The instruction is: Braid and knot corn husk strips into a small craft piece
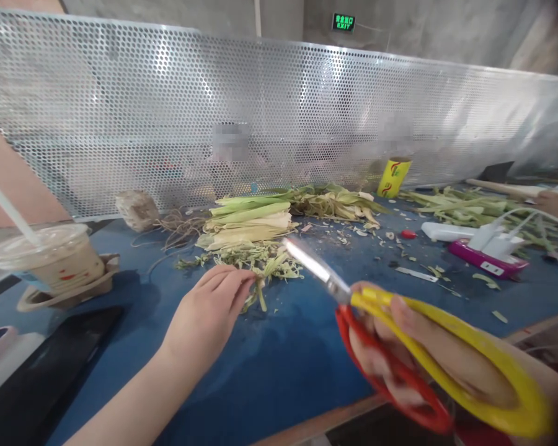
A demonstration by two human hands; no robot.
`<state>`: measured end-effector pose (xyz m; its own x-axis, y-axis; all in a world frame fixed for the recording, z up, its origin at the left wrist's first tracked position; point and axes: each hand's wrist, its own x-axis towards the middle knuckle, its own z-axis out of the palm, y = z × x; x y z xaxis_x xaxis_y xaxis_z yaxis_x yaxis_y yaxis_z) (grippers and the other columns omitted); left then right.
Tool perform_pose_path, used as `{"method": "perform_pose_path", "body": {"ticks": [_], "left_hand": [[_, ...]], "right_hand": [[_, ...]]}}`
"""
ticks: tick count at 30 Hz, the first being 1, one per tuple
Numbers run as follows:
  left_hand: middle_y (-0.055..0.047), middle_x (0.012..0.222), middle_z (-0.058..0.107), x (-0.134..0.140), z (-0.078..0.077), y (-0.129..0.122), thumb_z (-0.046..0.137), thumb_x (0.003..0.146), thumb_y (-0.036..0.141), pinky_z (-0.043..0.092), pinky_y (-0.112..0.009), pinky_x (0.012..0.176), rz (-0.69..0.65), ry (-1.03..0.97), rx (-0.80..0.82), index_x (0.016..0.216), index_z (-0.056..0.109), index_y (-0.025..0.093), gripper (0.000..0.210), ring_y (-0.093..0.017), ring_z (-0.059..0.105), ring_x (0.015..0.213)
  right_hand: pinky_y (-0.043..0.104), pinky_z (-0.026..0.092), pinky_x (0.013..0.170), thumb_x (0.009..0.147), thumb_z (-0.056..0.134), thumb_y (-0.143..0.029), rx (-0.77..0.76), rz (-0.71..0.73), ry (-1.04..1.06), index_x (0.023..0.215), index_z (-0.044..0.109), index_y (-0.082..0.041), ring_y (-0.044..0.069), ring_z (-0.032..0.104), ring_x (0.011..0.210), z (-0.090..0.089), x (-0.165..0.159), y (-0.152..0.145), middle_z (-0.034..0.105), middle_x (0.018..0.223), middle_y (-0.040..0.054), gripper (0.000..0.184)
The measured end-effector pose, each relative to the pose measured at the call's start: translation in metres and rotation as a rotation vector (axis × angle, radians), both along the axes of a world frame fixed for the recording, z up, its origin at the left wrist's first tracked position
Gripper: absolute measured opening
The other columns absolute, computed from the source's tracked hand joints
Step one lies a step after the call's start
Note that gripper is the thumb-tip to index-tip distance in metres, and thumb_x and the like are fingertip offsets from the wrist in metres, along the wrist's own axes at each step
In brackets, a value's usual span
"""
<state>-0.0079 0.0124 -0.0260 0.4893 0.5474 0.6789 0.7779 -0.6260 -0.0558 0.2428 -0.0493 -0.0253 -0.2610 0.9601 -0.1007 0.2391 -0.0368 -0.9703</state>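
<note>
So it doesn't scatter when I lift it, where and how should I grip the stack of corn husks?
Probably across the middle of the stack of corn husks, coming from above: its long leaves lie flat, one over another. Shredded strips and the left hand crowd its front, and looser husks lie behind and to the right.

Clippings (283, 267) lie at your left hand (207, 310), husks (246, 226) behind them; left of it, the cup (69, 266) in its tray (108, 277). Beyond your right hand (430, 342) and its scissors (376, 301): power strip (467, 254), then can (394, 178).
</note>
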Motion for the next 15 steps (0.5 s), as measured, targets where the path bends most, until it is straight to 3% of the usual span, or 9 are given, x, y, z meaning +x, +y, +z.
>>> {"method": "perform_pose_path", "body": {"ticks": [2, 5, 10, 15], "left_hand": [[-0.006, 0.080, 0.066, 0.001, -0.002, 0.000, 0.046, 0.085, 0.025, 0.049, -0.026, 0.072, 0.003, -0.025, -0.016, 0.087, 0.061, 0.014, 0.018, -0.016, 0.062, 0.077], [-0.005, 0.080, 0.066, 0.002, -0.003, -0.001, 0.047, 0.085, 0.026, 0.048, -0.025, 0.073, 0.006, -0.046, -0.032, 0.086, 0.061, 0.014, 0.018, -0.016, 0.062, 0.076], [-0.004, 0.079, 0.067, 0.003, -0.002, -0.004, 0.047, 0.085, 0.027, 0.048, -0.025, 0.073, 0.025, -0.067, -0.066, 0.085, 0.061, 0.015, 0.019, -0.015, 0.062, 0.076], [-0.003, 0.080, 0.066, 0.003, -0.002, -0.003, 0.049, 0.084, 0.025, 0.047, -0.024, 0.074, 0.006, -0.074, -0.032, 0.086, 0.061, 0.016, 0.015, -0.014, 0.062, 0.076]], "right_hand": [[0.018, 0.035, 0.034, 0.076, 0.023, -0.073, -0.171, 0.212, -0.007, 0.085, 0.038, -0.021, 0.005, 0.040, 0.035, 0.009, -0.006, -0.012, 0.048, 0.056, -0.0050, 0.055], [0.016, 0.037, 0.037, 0.077, 0.025, -0.072, -0.292, 0.323, -0.029, 0.079, 0.036, -0.020, 0.004, 0.043, 0.037, 0.020, -0.014, -0.015, 0.049, 0.060, -0.0045, 0.053], [0.015, 0.033, 0.035, 0.077, 0.021, -0.073, -0.480, 0.230, 0.000, 0.067, 0.041, -0.017, 0.003, 0.038, 0.034, 0.020, -0.021, -0.011, 0.044, 0.056, -0.0036, 0.060], [0.013, 0.032, 0.040, 0.071, 0.034, -0.074, -0.598, 0.092, 0.081, 0.064, 0.047, -0.015, 0.002, 0.036, 0.040, 0.016, -0.022, -0.018, 0.043, 0.056, -0.0015, 0.061]]}}
